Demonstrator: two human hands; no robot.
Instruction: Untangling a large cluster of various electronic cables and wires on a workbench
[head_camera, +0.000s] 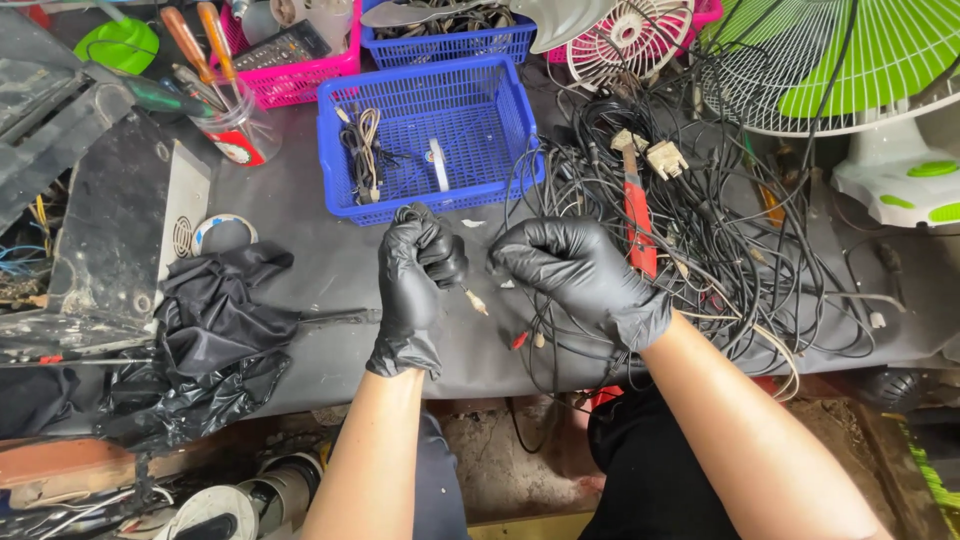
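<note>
Left hand (418, 262), in a black glove, is curled shut around a thin cable, with a small pale plug (476, 301) sticking out below the fingers, so the cable end hangs free where it can be seen. Opposite it, the right hand (580, 272), also gloved in black, is closed into a loose fist on the same run of cable; a red-tipped plug (519, 340) and another pale one dangle beneath it. Both hands are held close together just above the near edge of the dark desk (330, 270), which keeps the short stretch between them slack and lifted clear of the heap.

That heap, a tangle of black cables (720, 250), lies just right of the right hand, with a red-handled tool (637, 220) resting on top of it and grey connectors (665, 158) near its far side. The held cable seems to lead back into the tangle, though the strands are too thin to trace with certainty.

Behind the hands stands a blue basket (500, 120), open side up and within reach, holding one bundled cable (365, 150) and a small roll of white tape (438, 162). A crumpled black plastic bag (220, 330) lies at the left, and a green-bladed fan (850, 70) stands at the far right.
</note>
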